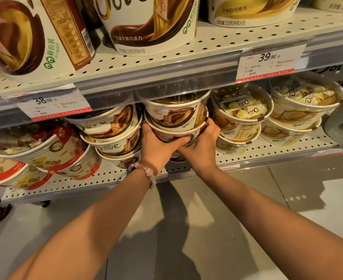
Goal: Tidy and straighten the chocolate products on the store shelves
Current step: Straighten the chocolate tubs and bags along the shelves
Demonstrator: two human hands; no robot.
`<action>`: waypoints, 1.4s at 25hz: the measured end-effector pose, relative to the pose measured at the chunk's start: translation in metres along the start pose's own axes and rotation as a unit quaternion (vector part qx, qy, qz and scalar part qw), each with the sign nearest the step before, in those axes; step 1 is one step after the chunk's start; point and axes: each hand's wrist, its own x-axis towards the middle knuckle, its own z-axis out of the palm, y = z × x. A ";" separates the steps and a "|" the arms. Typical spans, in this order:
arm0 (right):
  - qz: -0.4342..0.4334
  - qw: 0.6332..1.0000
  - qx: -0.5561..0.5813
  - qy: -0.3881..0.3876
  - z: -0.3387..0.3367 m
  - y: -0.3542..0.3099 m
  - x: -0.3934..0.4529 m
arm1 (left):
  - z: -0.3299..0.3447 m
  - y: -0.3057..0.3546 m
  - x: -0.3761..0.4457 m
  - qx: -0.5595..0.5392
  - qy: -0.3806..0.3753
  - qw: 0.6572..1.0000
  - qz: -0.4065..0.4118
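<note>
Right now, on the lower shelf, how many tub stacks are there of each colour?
Red pile, jumbled: 1
Brown stacks: 2, the left brown stack and the middle brown stack, held by the left hand and right hand
Cream stacks: 2
Total: 5

Two hands (156, 146), two price tags (267, 61), three big tubs on the upper shelf (150, 23) (a fourth partly visible)
</note>
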 end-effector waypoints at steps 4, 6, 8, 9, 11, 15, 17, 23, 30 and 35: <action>-0.002 0.999 -0.032 -0.004 -0.003 -0.004 0.004 | -0.002 -0.002 0.001 -0.019 0.002 1.000 -0.010; -0.015 0.999 -0.036 -0.019 -0.009 -0.004 0.008 | -0.003 -0.004 -0.003 -0.023 0.005 1.000 -0.016; -0.028 0.998 -0.029 -0.039 -0.016 -0.002 0.012 | -0.003 -0.006 -0.005 -0.024 0.003 1.000 -0.013; -0.023 0.998 -0.016 -0.051 -0.019 -0.002 0.014 | -0.003 -0.005 -0.006 -0.016 0.001 1.000 -0.008; 0.009 0.997 0.020 -0.077 -0.021 -0.002 0.017 | -0.002 -0.006 -0.007 0.008 0.005 1.000 0.009; 0.032 0.995 0.029 -0.095 -0.022 -0.002 0.017 | -0.004 -0.002 -0.007 0.000 -0.001 1.000 0.016; 0.036 0.994 0.040 -0.101 -0.021 -0.004 0.017 | -0.006 -0.001 -0.006 -0.008 -0.024 1.000 0.008; 0.013 0.997 0.009 -0.076 -0.020 -0.006 0.010 | -0.005 -0.007 -0.003 -0.012 -0.021 1.000 0.014; 0.004 0.993 -0.052 -0.108 -0.028 -0.021 0.007 | 0.000 -0.008 -0.006 -0.052 0.002 0.999 0.015; -0.019 0.989 -0.060 -0.136 -0.031 -0.014 0.013 | 0.007 -0.012 -0.011 -0.090 0.015 0.995 0.025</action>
